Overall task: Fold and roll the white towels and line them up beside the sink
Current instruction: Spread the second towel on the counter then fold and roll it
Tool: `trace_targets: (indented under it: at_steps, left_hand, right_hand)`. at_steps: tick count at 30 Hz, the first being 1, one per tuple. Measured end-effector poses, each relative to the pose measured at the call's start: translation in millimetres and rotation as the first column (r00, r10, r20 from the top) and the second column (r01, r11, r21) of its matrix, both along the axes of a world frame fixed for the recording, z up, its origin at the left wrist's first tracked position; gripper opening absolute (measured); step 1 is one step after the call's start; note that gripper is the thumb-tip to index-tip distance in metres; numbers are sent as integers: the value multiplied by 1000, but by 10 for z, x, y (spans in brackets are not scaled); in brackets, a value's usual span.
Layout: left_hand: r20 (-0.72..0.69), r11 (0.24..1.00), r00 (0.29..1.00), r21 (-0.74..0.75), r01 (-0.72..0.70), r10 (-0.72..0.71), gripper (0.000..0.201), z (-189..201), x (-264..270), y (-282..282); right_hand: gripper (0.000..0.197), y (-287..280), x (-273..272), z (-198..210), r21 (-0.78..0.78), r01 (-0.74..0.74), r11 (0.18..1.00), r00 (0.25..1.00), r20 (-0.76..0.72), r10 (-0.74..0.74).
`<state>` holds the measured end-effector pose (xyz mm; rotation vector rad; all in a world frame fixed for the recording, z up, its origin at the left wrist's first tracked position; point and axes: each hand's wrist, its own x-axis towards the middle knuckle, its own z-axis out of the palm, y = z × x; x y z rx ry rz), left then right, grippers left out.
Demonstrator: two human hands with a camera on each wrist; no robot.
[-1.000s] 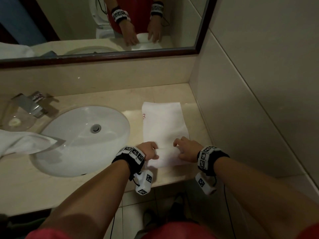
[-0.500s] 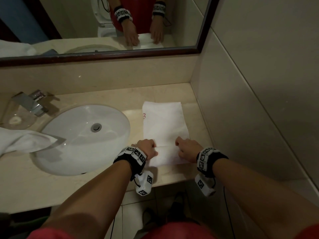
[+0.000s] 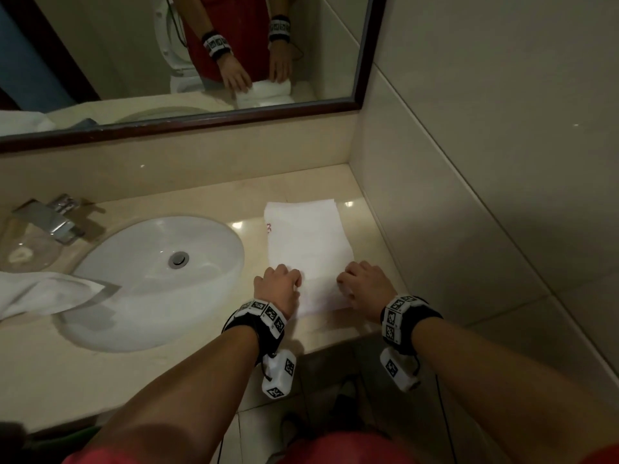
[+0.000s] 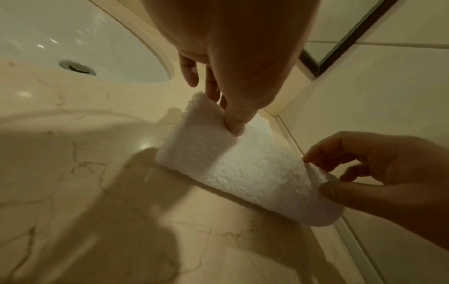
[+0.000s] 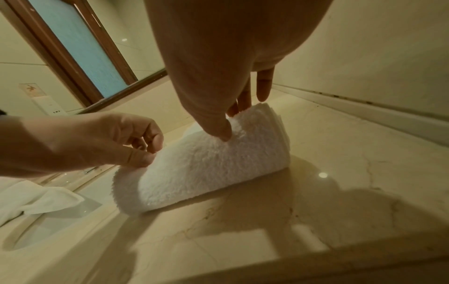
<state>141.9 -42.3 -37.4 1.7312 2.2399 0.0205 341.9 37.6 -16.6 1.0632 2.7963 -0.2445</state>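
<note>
Hands at work on a folded white towel (image 3: 308, 242) lying on the glossy beige marble counter (image 3: 207, 195), right of the oval white sink (image 3: 147, 272): the left hand (image 3: 279, 288) and right hand (image 3: 366, 289) each pinch an end of the started roll at its near edge, thumbs pressing the fluffy terry. To roll well, both hands should probably advance evenly toward the far wall, keeping the cylinder tight and its layered ends flush. Another white towel (image 3: 43, 293) lies crumpled at the sink's left rim.
</note>
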Motion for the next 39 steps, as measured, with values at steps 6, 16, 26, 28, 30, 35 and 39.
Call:
trace_targets:
  at_steps: [6, 16, 26, 28, 30, 35, 39]
  left_hand:
    - [-90, 998, 995, 44, 51, -47, 43, -53, 103, -137]
    - [-178, 998, 983, 13, 57, -54, 71, -163, 183, -237]
    - [-176, 999, 983, 3, 46, -44, 64, -247, 169, -108]
    - [-153, 998, 986, -18, 67, -69, 66, -230, 135, -72]
    - [-124, 995, 988, -48, 85, -90, 71, -204, 102, -51]
    - [-50, 985, 992, -137, 106, -113, 77, -167, 76, -51]
    - [9, 974, 995, -204, 98, -98, 76, -110, 48, -46]
  right_hand:
    - [50, -147, 78, -153, -25, 37, 999, 999, -2, -37]
    - [68, -225, 102, -272, -93, 94, 991, 995, -33, -97]
    - [65, -230, 173, -339, 9, 64, 998, 997, -50, -63]
    - [66, -228, 151, -357, 46, 48, 998, 998, -46, -46]
    - [68, -223, 111, -371, 59, 25, 998, 999, -36, -23]
    - [74, -211, -1, -361, 18, -6, 1000, 998, 68, 5]
    - [76, -185, -45, -325, -3, -13, 1000, 993, 115, 13]
